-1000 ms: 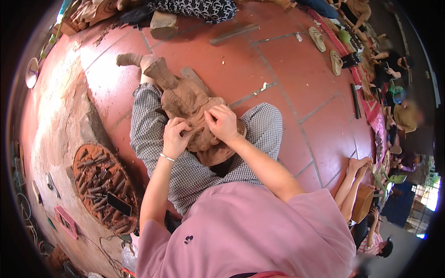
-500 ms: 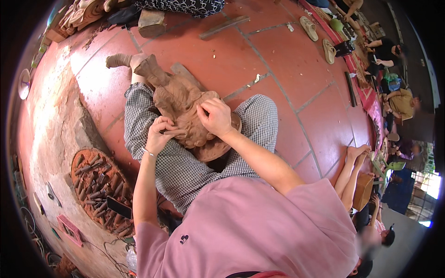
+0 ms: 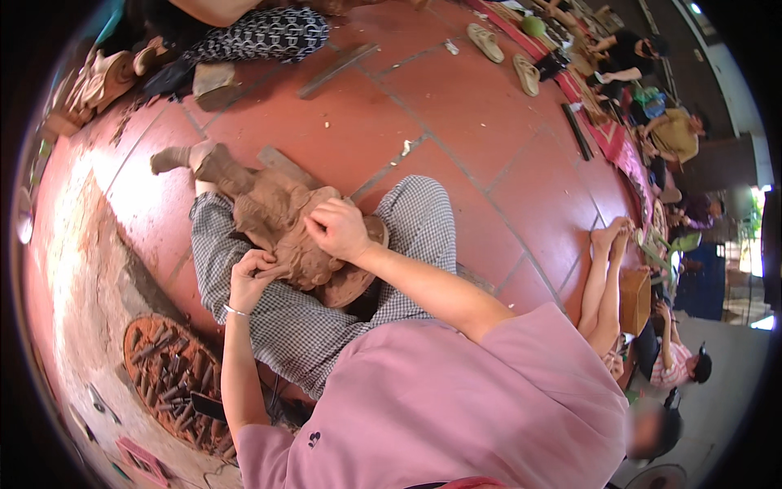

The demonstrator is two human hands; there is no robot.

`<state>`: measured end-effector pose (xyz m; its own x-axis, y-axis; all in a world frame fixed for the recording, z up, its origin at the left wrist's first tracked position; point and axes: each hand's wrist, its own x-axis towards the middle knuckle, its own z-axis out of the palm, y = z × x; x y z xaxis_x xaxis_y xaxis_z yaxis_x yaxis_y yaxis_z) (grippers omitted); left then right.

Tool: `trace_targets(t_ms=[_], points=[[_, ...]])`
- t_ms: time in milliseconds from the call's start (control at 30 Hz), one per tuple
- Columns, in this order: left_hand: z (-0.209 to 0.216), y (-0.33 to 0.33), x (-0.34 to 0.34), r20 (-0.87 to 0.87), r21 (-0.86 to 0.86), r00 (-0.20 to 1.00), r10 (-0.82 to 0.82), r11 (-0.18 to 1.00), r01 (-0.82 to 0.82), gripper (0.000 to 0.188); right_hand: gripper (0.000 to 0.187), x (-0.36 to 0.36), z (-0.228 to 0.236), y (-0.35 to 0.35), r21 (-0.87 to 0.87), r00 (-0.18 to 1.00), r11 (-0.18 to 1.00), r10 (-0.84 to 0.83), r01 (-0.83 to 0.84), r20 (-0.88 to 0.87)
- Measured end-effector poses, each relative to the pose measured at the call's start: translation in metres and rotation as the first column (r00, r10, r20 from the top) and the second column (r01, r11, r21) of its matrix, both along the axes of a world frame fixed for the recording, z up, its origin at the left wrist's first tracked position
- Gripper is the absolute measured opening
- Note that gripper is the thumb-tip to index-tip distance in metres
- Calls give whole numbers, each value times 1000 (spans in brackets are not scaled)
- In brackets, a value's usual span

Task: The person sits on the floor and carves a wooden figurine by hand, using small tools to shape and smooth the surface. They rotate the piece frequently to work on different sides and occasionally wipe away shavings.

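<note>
A brown carved figure (image 3: 273,204) lies tilted across my lap, its narrow end pointing to the far left. Whether it is wood or clay, I cannot tell. My left hand (image 3: 251,277), with a bracelet on the wrist, is at the near left side of the figure, fingers pinched together against it. On the upper surface rests my right hand (image 3: 336,231), its fingers curled in toward the carving. Anything small inside either grip is hidden. My checkered trousers (image 3: 415,220) frame the figure on both sides.
At lower left, a round tray (image 3: 130,342) holds several short tool-like pieces in reddish dust, with a dark phone (image 3: 208,405) on its edge. A wood block (image 3: 214,85) and a plank (image 3: 338,69) lie on the tiled floor ahead. Sandals (image 3: 486,42) and other people are farther right.
The whole view has shifted, so the figure and my hands appear farther left and lower. Both hands stay on the figure in nearly the same pose.
</note>
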<state>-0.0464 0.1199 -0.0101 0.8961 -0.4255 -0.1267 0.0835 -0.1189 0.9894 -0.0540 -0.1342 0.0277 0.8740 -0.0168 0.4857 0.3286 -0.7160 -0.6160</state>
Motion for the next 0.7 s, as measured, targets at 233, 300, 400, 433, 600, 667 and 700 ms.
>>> trace_targets(t_ms=[233, 300, 400, 433, 600, 667, 700], points=[[2, -16, 1, 191, 152, 981, 21, 987, -50, 15, 20, -1, 4, -1, -41, 997, 997, -64, 63, -43], [-2, -34, -4, 385, 234, 922, 33, 963, -132, 17, 21, -5, 4, 0, -38, 997, 999, -32, 29, -73], [-3, -46, -14, 492, 214, 867, 84, 953, -214, 16, 22, -6, 2, -1, -21, 998, 999, 33, -34, -59], [4, -40, -17, 479, 237, 876, 56, 953, -190, 17, 22, -5, 1, -2, 0, 997, 999, 50, -50, -61], [7, -23, -23, 196, 87, 973, 118, 987, -138, 17, 23, -4, -2, -3, 54, 998, 998, 28, -31, 52], [15, -30, -23, 364, 229, 929, 64, 961, -155, 20, 22, -6, 0, 0, 20, 999, 1000, 4, -5, 39], [19, -35, -23, 440, 295, 897, 28, 939, -174, 22, 22, -6, 0, -1, 20, 999, 1000, 1, -2, 35]])
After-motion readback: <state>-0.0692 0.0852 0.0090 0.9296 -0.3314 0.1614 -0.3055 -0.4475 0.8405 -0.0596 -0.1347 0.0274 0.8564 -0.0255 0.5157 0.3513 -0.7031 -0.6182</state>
